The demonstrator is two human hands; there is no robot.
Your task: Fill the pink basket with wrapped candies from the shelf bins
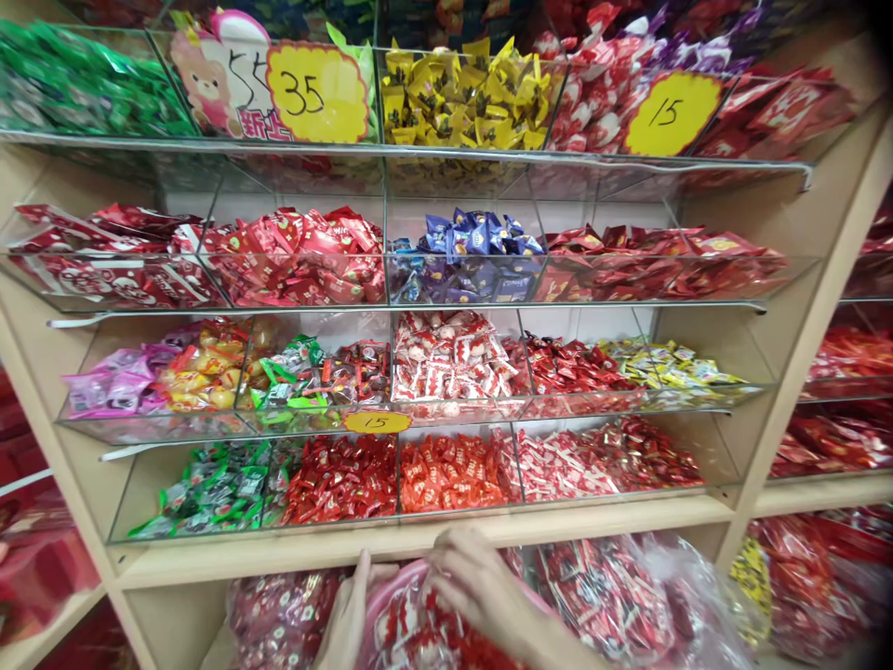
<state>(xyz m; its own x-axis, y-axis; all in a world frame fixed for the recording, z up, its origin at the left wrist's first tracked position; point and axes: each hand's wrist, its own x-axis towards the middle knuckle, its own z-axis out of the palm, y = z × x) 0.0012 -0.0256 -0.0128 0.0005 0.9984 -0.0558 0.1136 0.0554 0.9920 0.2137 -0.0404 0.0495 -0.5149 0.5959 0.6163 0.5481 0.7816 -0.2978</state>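
Note:
At the bottom centre is a pink basin point(391, 588) holding red and white wrapped candies point(408, 628). My left hand point(349, 609) is at the basin's left side, one digit pointing up and the others bent around the rim. Over the candies, my right hand point(471, 582) has its fingers curled downward. Its fingertips are partly hidden, so whatever they pinch does not show. Both hands are just below the wooden shelf edge point(530, 529).
Clear-fronted bins hold wrapped candies in several rows, among them yellow ones point(467, 98), blue ones point(481, 251) and orange-red ones point(453, 473). Yellow price tags point(317, 91) hang in front. Clear bags of candies point(606, 596) flank the basin. A wooden upright point(802, 307) stands at right.

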